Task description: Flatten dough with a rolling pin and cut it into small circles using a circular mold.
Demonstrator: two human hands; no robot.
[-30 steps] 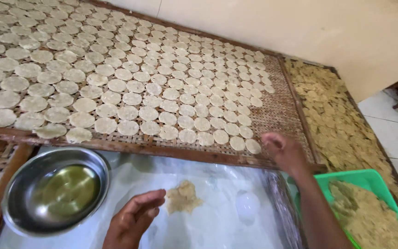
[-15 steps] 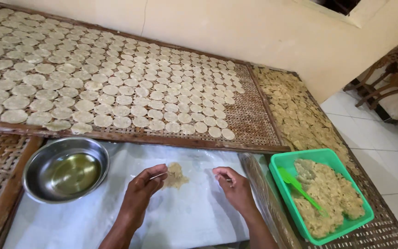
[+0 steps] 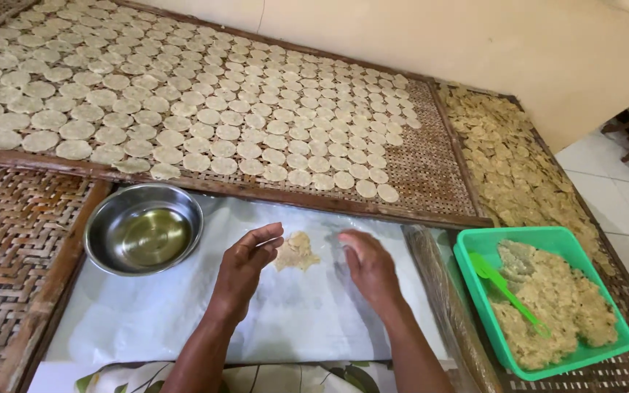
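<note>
My left hand [image 3: 245, 273] rests on a clear plastic sheet [image 3: 147, 313], fingers curled, its tips touching a small lump of pale yellowish dough [image 3: 296, 252]. Just right of the lump, my right hand [image 3: 369, 266] lies palm down on the sheet with loosely bent fingers; I cannot tell if anything is under it. Beyond the sheet a woven bamboo tray [image 3: 434, 171] carries rows of several flat round dough discs [image 3: 256, 124].
A steel bowl [image 3: 143, 228] holding oily liquid stands left of my hands. At right a green plastic tub [image 3: 544, 298] holds crumbly dough and a green spoon [image 3: 507, 291]. A second woven tray [image 3: 518, 171] of yellowish pieces lies far right. Tiled floor beyond.
My right hand has come back from the tray's near right corner down to the plastic sheet beside the dough lump. The view has shifted right, showing the green tub fully.
</note>
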